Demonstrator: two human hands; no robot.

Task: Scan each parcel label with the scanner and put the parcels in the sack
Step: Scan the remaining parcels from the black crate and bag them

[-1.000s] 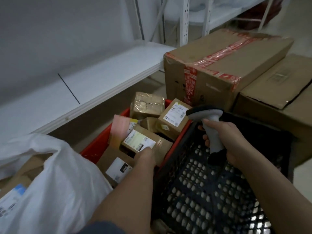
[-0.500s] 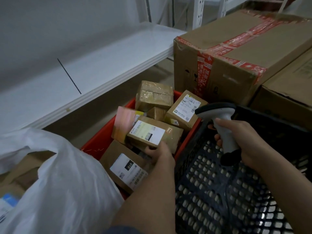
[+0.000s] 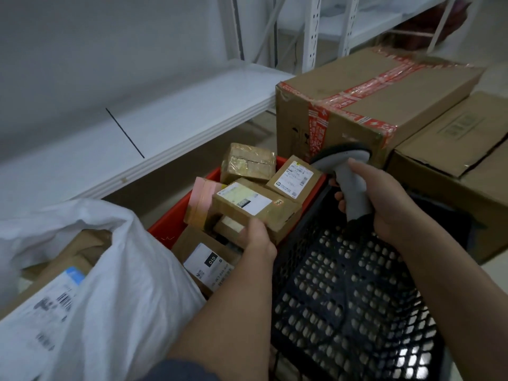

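My left hand grips the near edge of a small brown parcel, fingers curled under it and thumb on its side, holding it just above the other parcels in the red crate. Its white label faces up.

My right hand is wrapped around the grey handle of the scanner, whose dark head points left toward the label from just beside the parcel.

The white sack sits open at my lower left, touching the crate, with a labelled box showing inside its mouth.

A black mesh basket stands under my right forearm, right of the crate. Behind it is a large taped carton, with white shelving along the wall.
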